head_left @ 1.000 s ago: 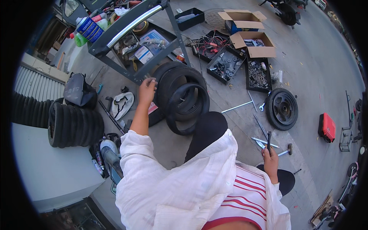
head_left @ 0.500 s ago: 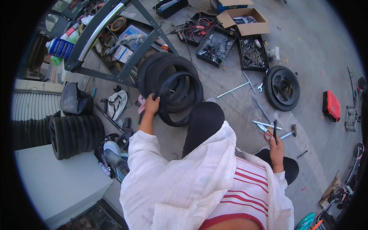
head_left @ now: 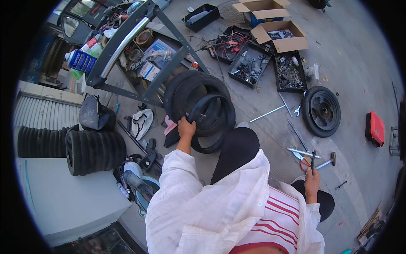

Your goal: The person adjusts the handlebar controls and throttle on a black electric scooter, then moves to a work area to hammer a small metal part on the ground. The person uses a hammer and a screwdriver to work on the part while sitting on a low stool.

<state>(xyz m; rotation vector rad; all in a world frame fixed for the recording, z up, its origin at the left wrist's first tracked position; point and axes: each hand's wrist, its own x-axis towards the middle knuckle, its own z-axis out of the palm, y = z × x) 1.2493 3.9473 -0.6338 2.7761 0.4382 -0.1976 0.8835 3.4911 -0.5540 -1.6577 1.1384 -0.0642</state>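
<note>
My left hand (head_left: 186, 130) is closed on the left edge of a smooth black inner tube (head_left: 231, 116), which stands tilted beside my bent knee. Just behind it, black tyres (head_left: 173, 95) lie stacked on the ground, partly covered by the tube. Out to the right, my right hand (head_left: 312, 184) grips a slim dark hand tool (head_left: 313, 161) pointing up and away; its exact kind is unclear. Beyond that hand lie orange-handled scissors (head_left: 303, 161), a hammer (head_left: 333, 159) and a silver bar (head_left: 299, 150).
A small wheel with its tyre (head_left: 321, 111) lies at the right, near a T-handle wrench (head_left: 270, 112). Black trays of small parts (head_left: 291, 86) and open cardboard boxes (head_left: 292, 43) sit at the back. A metal cart (head_left: 122, 46) stands far left; bundled tubes (head_left: 97, 152) lie at left.
The whole scene has shifted right and slightly down as my head turned. My left hand stays on the inner tube, and my right hand still holds the dark tool.
</note>
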